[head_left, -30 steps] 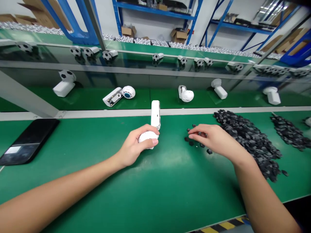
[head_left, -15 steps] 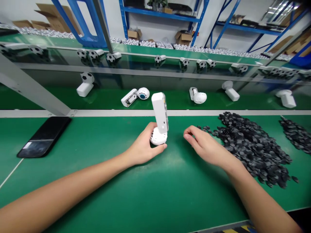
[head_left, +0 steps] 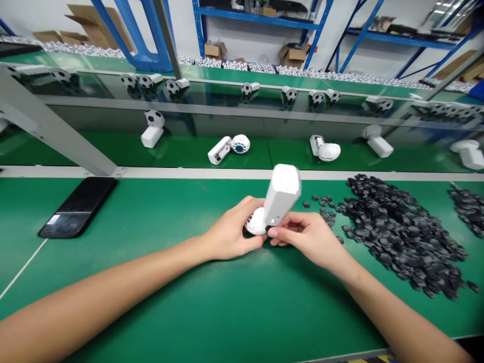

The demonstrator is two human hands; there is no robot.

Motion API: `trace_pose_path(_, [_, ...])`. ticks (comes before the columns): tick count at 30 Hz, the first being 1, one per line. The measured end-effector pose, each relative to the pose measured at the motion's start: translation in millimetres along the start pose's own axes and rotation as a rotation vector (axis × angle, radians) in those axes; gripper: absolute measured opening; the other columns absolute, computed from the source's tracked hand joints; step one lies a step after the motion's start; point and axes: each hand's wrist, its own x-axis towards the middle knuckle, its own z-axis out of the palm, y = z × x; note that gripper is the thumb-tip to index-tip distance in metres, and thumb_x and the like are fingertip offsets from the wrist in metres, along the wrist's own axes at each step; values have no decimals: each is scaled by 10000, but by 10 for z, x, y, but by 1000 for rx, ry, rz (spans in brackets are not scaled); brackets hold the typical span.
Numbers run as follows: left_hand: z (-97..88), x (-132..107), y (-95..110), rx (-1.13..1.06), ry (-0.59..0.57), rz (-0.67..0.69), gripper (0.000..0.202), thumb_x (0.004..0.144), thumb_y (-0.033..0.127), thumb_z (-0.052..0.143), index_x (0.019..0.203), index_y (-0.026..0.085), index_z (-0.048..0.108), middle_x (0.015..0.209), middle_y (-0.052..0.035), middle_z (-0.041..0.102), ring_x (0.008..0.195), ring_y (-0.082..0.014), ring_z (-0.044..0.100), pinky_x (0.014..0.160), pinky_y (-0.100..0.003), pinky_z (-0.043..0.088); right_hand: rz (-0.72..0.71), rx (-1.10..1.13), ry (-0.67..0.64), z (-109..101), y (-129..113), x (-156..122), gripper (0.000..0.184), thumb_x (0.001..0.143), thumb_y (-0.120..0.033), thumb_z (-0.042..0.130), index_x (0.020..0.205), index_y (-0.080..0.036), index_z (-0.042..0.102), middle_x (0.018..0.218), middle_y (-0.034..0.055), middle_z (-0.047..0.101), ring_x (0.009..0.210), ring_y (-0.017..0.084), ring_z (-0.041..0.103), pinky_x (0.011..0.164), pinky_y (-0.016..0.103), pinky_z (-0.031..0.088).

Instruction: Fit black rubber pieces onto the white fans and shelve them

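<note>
Left hand (head_left: 230, 229) holding white device (head_left: 282, 194) by its round base (head_left: 255, 223), right hand (head_left: 306, 237) pinching the device low, black pieces (head_left: 397, 237) at three o'clock, on green bench (head_left: 227, 307)

left hand (head_left: 230, 229): curled, gripping | right hand (head_left: 308, 237): fingertips pinched

Factory assembly floor: green line benches (head_left: 242, 312), blue steel shelving (head_left: 260, 18), cardboard boxes (head_left: 291, 55), rows of white devices (head_left: 229, 149).

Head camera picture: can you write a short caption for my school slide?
The left hand and right hand hold a white plastic device at a green workbench beside small black pieces.
</note>
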Motion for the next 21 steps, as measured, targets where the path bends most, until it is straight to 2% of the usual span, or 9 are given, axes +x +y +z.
trace_pose_path(4, [17, -13, 0, 43, -50, 10, 489, 815, 139, 669, 1281, 252, 574, 1268, -72, 589, 1060, -241, 623, 870, -333, 504, -10, -81, 34, 43, 50, 4, 291, 840, -461, 827, 936, -188, 798, 823, 62, 814, 793, 248, 781, 742, 343, 620])
trace_pose_path(9, [22, -13, -2, 63, -66, 3, 582, 846, 164, 655, 1402, 252, 508, 1267, -94, 581, 1082, -255, 619, 904, -361, 515, -70, -244, 117, 23, 136, 39, 282, 828, -471, 834, 864, -197, 780, 741, 45, 785, 712, 254, 746, 677, 353, 577])
trace_pose_path(12, [18, 7, 4, 45, -46, 9, 531, 849, 179, 669, 1361, 237, 537, 1262, -96, 606, 1111, -272, 604, 892, -357, 503, -101, -295, 119, 6, 155, 82, 281, 867, -475, 799, 841, -202, 735, 738, 26, 758, 661, 219, 706, 640, 328, 536])
trace_pose_path(15, [15, 27, -4, -101, -58, -24, 506, 834, 239, 740, 1305, 209, 558, 1220, -86, 645, 1046, -258, 618, 860, -338, 500, -214, -371, 73, 24, 120, 119, 340, 945, -496, 704, 771, -211, 644, 720, 7, 695, 644, 185, 643, 613, 301, 477])
trace_pose_path(17, [11, 31, -21, -282, -45, -73, 483, 845, 335, 776, 1256, 183, 571, 1133, -73, 669, 954, -227, 627, 813, -311, 500, -324, -423, 36, 50, 84, 119, 377, 1038, -481, 557, 772, -217, 597, 732, 4, 660, 667, 173, 612, 639, 296, 460])
trace_pose_path(19, [-6, 34, -52, -428, 24, -117, 421, 878, 417, 759, 1172, 162, 599, 1019, -53, 672, 867, -192, 617, 772, -283, 491, -392, -456, -18, 59, 65, 93, 391, 1102, -439, 404, 854, -224, 616, 803, 11, 671, 729, 174, 622, 703, 298, 470])
trace_pose_path(21, [-53, 52, -98, -462, 110, -134, 385, 888, 443, 747, 1105, 150, 625, 968, -45, 661, 827, -170, 598, 755, -265, 480, -385, -487, -90, 24, 82, 58, 334, 1112, -423, 381, 1052, -259, 666, 936, 14, 711, 825, 183, 650, 765, 300, 485])
